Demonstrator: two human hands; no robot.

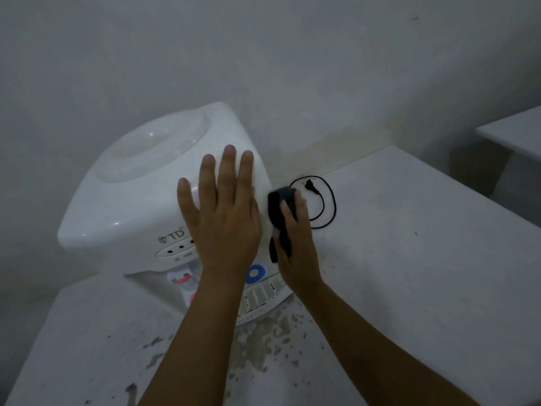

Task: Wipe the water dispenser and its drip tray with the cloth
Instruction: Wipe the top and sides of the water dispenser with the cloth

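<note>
A white tabletop water dispenser (128,194) stands on a white counter (409,259) against the wall, no bottle in its top well. My left hand (224,212) lies flat on the dispenser's top front right, fingers spread. My right hand (295,238) presses a dark cloth (278,212) against the dispenser's right side. The slotted white drip tray (260,297) shows at the base between my forearms. Red and blue taps (254,273) peek out under my left wrist.
A black power cord with plug (325,200) lies coiled on the counter just right of the cloth. Worn, flaking patches (263,341) mark the counter in front of the tray. A second white surface (512,133) sits far right. Walls close behind.
</note>
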